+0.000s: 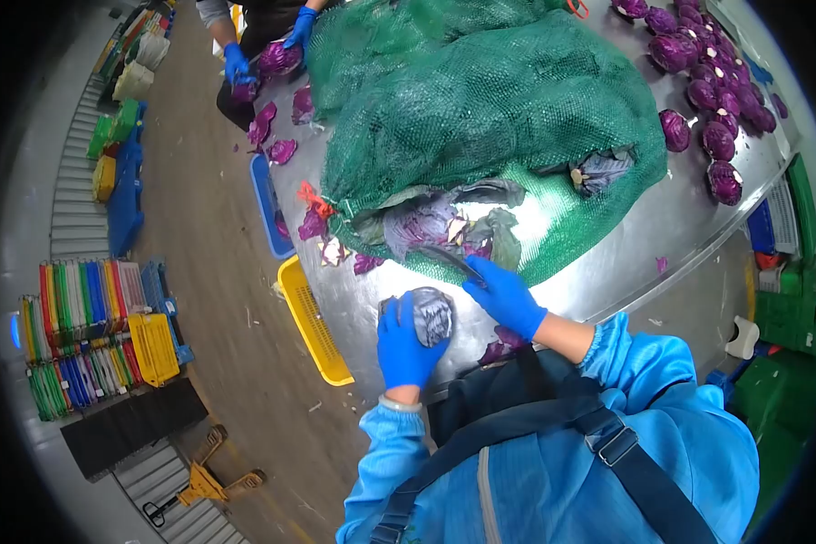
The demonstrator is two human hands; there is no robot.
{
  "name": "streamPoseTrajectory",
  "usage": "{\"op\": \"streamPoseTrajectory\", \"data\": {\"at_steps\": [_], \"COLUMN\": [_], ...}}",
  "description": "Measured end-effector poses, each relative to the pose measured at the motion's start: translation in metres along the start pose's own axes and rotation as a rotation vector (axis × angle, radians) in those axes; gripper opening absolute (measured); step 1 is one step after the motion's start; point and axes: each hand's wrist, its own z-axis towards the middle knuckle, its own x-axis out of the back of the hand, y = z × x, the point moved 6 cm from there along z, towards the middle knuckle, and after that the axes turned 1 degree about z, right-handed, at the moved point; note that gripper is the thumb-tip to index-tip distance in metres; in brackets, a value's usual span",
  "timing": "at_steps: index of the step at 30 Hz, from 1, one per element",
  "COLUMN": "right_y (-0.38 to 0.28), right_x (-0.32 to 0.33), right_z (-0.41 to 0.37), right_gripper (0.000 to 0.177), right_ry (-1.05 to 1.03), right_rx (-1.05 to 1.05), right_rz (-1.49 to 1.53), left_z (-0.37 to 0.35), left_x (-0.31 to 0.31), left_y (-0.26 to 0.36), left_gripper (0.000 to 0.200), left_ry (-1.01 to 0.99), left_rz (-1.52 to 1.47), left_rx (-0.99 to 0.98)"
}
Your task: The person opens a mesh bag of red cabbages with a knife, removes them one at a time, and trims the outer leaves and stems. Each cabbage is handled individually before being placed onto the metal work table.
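My left hand [406, 349], in a blue glove, is closed around the side of a greyish-purple red cabbage [433, 314] on the metal table near its front edge. In the blue-gloved fist of my right hand [508, 301] is a knife [450, 260], its dark blade pointing left over the edge of the green mesh sack [490, 109]. The handle is mostly hidden by the fingers. Just beyond the blade, loose outer cabbage leaves [419, 222] lie on the netting. Purple leaf scraps [503, 344] rest beside my right wrist.
Peeled red cabbages [718, 140] cluster at the table's right. Across the table, a person's gloved hands [301, 27] hold another cabbage [279, 59]. A yellow crate [313, 326] and a blue crate [270, 204] stand along the left edge. A pallet jack [204, 480] is at lower left.
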Motion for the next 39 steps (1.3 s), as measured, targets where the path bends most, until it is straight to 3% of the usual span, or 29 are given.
{"op": "streamPoseTrajectory", "data": {"at_steps": [1, 3, 4, 7, 11, 15, 19, 26, 30, 31, 33, 34, 35, 37, 39], "right_y": [-0.014, 0.004, 0.002, 0.005, 0.021, 0.028, 0.035, 0.071, 0.100, 0.097, 0.081, 0.051, 0.027, -0.006, -0.008], "right_x": [0.013, 0.000, -0.003, -0.020, -0.053, -0.070, -0.076, -0.098, -0.055, -0.040, -0.007, 0.006, 0.014, -0.001, -0.009], "right_z": [-0.004, -0.019, -0.027, -0.038, -0.022, -0.011, -0.004, -0.014, -0.045, -0.042, -0.027, -0.021, -0.020, -0.007, -0.004], "right_gripper": [0.032, 0.031, 0.030, 0.028, 0.023, 0.013, 0.016, 0.016, 0.031, 0.029, 0.035, 0.041, 0.048, 0.053, 0.055], "right_ry": [-0.001, -0.008, -0.010, -0.122, -0.119, -0.239, -0.289, -0.273, -0.296, -0.247, -0.246, -0.111, 0.024, -0.049, -0.074], "right_rx": [-0.052, 0.175, 0.289, 0.136, 0.171, 0.050, -0.013, -0.020, -0.082, -0.014, -0.266, -0.158, -0.054, 0.007, 0.052], "right_rz": [-0.084, -0.177, -0.223, -0.125, -0.137, -0.346, -0.345, -0.418, -0.403, -0.387, -0.324, -0.040, 0.239, 0.297, 0.235], "left_z": [0.003, 0.009, 0.009, 0.007, 0.008, 0.008, 0.011, 0.004, -0.001, -0.001, -0.004, -0.006, -0.005, 0.006, 0.001], "left_x": [-0.002, -0.005, -0.009, -0.018, -0.023, -0.025, -0.027, -0.026, -0.044, -0.039, -0.027, -0.020, -0.015, -0.006, -0.013], "left_y": [-0.007, -0.019, -0.026, -0.032, -0.038, -0.039, -0.039, -0.029, -0.075, -0.077, -0.076, -0.059, -0.043, -0.011, -0.010], "left_gripper": [0.095, 0.098, 0.094, 0.091, 0.087, 0.086, 0.086, 0.084, 0.092, 0.093, 0.095, 0.097, 0.097, 0.097, 0.082], "left_ry": [-0.022, -0.063, -0.034, 0.058, 0.053, 0.063, 0.072, 0.217, 0.176, 0.167, 0.136, 0.132, 0.060, -0.071, -0.082], "left_rz": [-0.063, -0.192, -0.216, -0.294, -0.343, -0.398, -0.459, -0.284, -0.832, -0.988, -1.293, -1.500, -1.516, -1.552, -1.543], "left_rx": [0.118, 0.345, 0.311, 0.243, 0.290, 0.295, 0.322, 0.147, 0.436, 0.413, 0.359, 0.329, 0.280, 0.150, 0.251]}}
